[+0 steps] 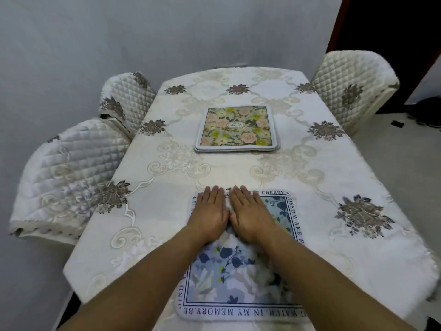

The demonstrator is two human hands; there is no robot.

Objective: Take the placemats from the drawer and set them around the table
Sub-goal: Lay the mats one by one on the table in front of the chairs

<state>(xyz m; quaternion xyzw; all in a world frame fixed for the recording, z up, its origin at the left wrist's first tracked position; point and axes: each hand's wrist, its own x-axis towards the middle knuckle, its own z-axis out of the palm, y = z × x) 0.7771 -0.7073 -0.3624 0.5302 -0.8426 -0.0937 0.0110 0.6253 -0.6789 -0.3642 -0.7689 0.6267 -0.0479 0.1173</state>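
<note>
A blue floral placemat (pixel 235 278) with a lettered border lies flat on the near end of the table (pixel 310 187). My left hand (pixel 210 211) and my right hand (pixel 250 213) rest palm down on its far half, side by side, fingers together and flat, holding nothing. A small stack of placemats (pixel 236 129), topped by a pink and yellow floral one with a grey rim, sits in the middle of the table, well beyond both hands. No drawer is in view.
A cream embroidered tablecloth covers the table. Two quilted chairs (pixel 71 173) (pixel 126 99) stand along the left side and one (pixel 353 84) at the far right. A grey wall lies behind, with a dark doorway at the upper right.
</note>
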